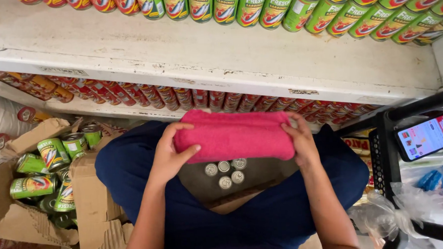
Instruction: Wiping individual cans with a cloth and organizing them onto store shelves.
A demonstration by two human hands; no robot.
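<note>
I see both hands on a pink cloth (pixel 234 135), held stretched between them just above the lap. The left hand (pixel 170 156) grips its left end, thumb laid over the front, fingers curled behind. The right hand (pixel 302 141) clasps the right end, fingers wrapped over the top edge. The cloth looks folded or rolled into a thick band — it hangs right over an open box (pixel 224 191) resting on the blue-clad legs.

In the box I make out five small tins (pixel 225 172), lids up, bunched close together just under the cloth.

To the left, a torn carton (pixel 87 195) holds green cans (pixel 51 154), some upright, some tipped. Ahead runs a white shelf (pixel 203 55) — green cans along its back, red cans on the level below. At the right, a phone (pixel 427 136) with a lit screen sits on a black basket (pixel 384 152).
</note>
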